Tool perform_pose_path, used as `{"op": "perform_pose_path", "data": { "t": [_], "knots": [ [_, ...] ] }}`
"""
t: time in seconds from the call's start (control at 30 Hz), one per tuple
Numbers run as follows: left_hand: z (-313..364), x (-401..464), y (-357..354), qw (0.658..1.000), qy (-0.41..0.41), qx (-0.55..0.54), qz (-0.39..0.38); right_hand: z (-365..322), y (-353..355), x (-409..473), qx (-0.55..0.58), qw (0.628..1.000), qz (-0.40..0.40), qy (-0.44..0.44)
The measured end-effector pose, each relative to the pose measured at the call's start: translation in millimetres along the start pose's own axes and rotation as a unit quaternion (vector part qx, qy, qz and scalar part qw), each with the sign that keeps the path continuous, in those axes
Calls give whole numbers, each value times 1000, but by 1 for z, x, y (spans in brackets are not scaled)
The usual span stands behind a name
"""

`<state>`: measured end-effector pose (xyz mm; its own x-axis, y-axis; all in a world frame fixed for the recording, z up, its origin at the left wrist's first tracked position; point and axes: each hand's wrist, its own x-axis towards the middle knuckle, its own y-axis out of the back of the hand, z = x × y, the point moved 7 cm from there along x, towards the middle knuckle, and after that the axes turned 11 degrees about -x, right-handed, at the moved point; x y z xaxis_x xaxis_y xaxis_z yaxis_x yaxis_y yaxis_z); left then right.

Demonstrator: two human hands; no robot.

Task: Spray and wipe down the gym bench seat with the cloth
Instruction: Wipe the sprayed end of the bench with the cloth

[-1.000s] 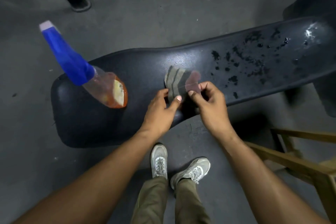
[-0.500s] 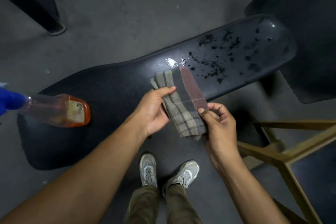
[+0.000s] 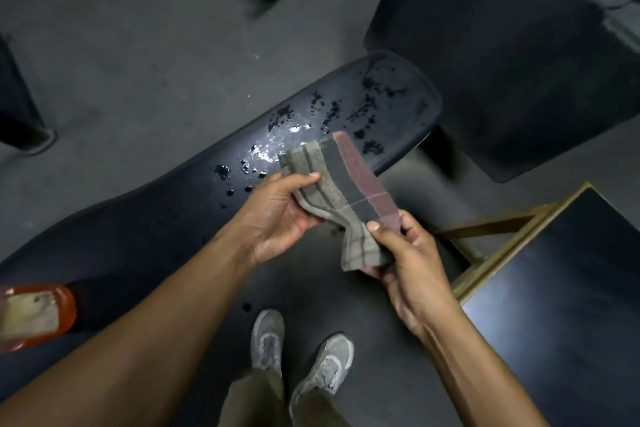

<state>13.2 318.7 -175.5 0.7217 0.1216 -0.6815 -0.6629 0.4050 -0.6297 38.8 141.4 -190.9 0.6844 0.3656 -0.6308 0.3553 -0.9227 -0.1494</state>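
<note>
**Bench sprayed, wiping not yet begun**

Bench [image 3: 145,236] already carries wet drops and foam on its far half, so we judge the spraying done, while the wiping is still left. We hold the cloth [image 3: 341,198] folded in the air, just above the near edge of the bench and not touching it. Our left hand [image 3: 277,215] closes on its upper end, thumb on top. Our right hand [image 3: 405,253] pinches its lower end between thumb and fingers. The bottle [image 3: 38,315] lies on the bench, well apart from the cloth.
</note>
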Motion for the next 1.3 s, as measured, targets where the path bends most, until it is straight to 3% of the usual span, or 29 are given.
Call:
{"op": "perform_pose_path", "data": {
  "t": [0.23, 0.5, 0.63, 0.7, 0.73, 0.8, 0.83, 0.93, 1.07, 1.17, 1.3],
  "knots": [
    [-17, 58, -37, 998, 7, 52, 26, -9, 50, 31, -49, 992, 114, 23],
    [17, 151, -80, 982, -41, 183, 39, -41, 73, 101, -88, 980, 177, 28],
    [50, 200, -104, 966, -93, 240, 6, -58, 62, 140, -94, 983, 160, -2],
    [70, 223, -108, 933, -124, 337, -6, -57, 59, 153, -184, 970, 158, -32],
    [80, 234, -107, 910, -137, 392, -4, -58, 59, 159, -290, 943, 152, -52],
    [100, 252, -96, 863, -151, 483, 8, -64, 62, 164, -512, 841, 162, -74],
    [108, 257, -89, 842, -155, 517, 13, -72, 62, 164, -563, 803, 186, -57],
    [120, 259, -68, 764, -171, 622, 11, -102, 44, 169, -596, 762, 233, 96],
    [112, 241, -38, 632, -187, 752, 2, -94, -4, 215, -718, 653, 144, 191],
    [100, 227, -14, 589, -169, 790, 6, -75, -23, 256, -755, 616, 101, 200],
    [83, 225, 5, 549, -122, 827, -3, -61, -26, 274, -773, 597, 81, 197]
  ]
}}
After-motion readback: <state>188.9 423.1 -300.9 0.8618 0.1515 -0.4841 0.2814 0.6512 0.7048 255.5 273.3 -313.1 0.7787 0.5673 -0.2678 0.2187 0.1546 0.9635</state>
